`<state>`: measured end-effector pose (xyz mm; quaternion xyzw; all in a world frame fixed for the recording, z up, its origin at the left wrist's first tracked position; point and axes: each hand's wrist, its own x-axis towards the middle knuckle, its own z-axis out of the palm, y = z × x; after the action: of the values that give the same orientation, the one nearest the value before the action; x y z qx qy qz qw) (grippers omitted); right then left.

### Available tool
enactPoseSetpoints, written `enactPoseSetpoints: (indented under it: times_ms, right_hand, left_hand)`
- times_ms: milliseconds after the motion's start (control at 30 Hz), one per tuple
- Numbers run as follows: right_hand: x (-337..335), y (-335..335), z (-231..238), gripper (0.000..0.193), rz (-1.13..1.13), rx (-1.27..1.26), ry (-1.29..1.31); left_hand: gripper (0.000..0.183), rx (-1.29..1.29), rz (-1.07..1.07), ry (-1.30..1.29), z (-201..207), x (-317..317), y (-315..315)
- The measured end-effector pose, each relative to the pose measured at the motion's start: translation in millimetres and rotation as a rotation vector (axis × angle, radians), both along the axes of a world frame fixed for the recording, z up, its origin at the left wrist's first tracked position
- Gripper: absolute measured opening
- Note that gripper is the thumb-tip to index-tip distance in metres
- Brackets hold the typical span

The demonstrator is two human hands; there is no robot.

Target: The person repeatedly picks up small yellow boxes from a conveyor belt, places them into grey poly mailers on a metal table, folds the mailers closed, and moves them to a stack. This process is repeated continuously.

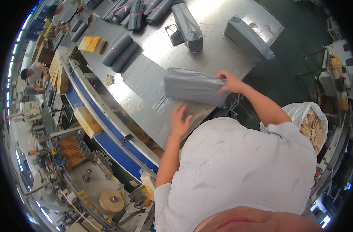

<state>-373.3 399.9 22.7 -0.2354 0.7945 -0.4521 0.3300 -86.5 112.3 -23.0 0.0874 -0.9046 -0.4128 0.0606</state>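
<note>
A long box-shaped package in grey plastic lies near the front edge of the metal table. At its right end, the fingers of my right hand are closed on the plastic wrapping. My left hand is just in front of the package's near side, fingers apart and slightly blurred, with nothing in it. Flat grey plastic bags lie on the table left of the package. Farther back stand two more grey wrapped packages, one upper middle and one at the right edge.
Grey bag rolls and a dark phone-like object lie farther back. Left of the table, a blue conveyor carries a yellow-patterned pack. A white sack of brown paper stands at right. Other people work at far left.
</note>
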Motion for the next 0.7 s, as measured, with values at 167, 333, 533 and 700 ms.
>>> enactPoseSetpoints:
  times_ms: [167,333,533,700]
  right_hand:
    - [-40,103,72,0.049,-0.051,0.057,0.801]
    - [-106,160,42,0.053,-0.324,0.409,0.992]
    - [-96,71,43,0.052,-0.468,0.71,1.148]
    - [16,-81,1,0.057,0.194,0.239,0.936]
  left_hand:
    - [0.072,-0.398,0.322,-0.255,-26,-21,-64]
    - [0.073,-0.476,0.303,-0.366,-8,-37,-66]
    - [0.07,-0.455,0.366,-0.298,-19,7,-58]
    - [0.069,-0.466,0.492,-0.158,-12,53,-47]
